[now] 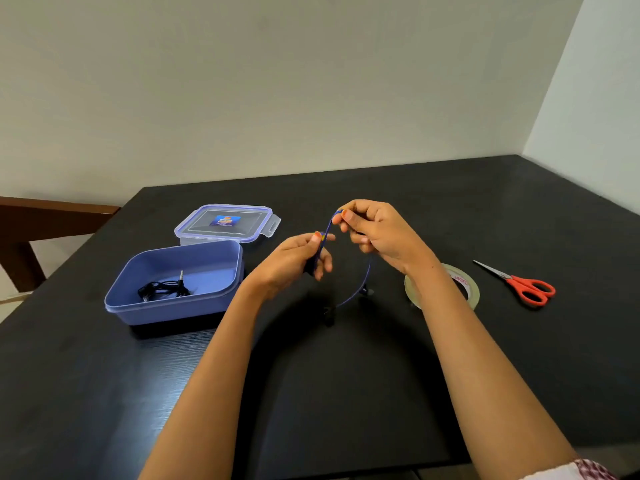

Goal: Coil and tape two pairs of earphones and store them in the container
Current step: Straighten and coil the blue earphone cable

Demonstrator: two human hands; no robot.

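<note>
Black wood-grain tabletop (346, 393) across the whole lower view, set into a corner of pale walls. Nearest, at the bottom right edge, a scrap of white sleeve with a red pattern (581, 471), and two bare forearms reaching forward over the dark surface. Above mid-table, both hands held clear of it and close together. On the near side, the left hand (298, 252), curled, thumb and fingertips pinching a short folded bunch of the blue flat-corded earphones (328, 227). Slightly higher and farther, the right hand (377, 230), thumb and forefinger pinching the top of the same cord, other fingers curled in. Between the two pinches, a short straight run of cord; below the right hand, a loose arc hanging down to two dark earbuds low by the surface, contact with it not clear. Just right of that, partly hidden by the right wrist, a flat roll of clear adhesive tape (467, 284) with red print on its core. Farther right, well apart from the roll, red-handled steel scissors (516, 280), blades together and pointing away to the left. Over on the left, an open lavender-blue rectangular plastic container (166, 311), with a coiled pair of black earphones (162, 289) on its floor, jack plug sticking up; taped or not, cannot tell. Just behind it, a clear snap-lock lid (204, 230) with a blue seal and a blue label, lying flat. Beyond the table's left edge, a brown wooden chair back (41, 220); behind everything, plain off-white wall (277, 81).
</note>
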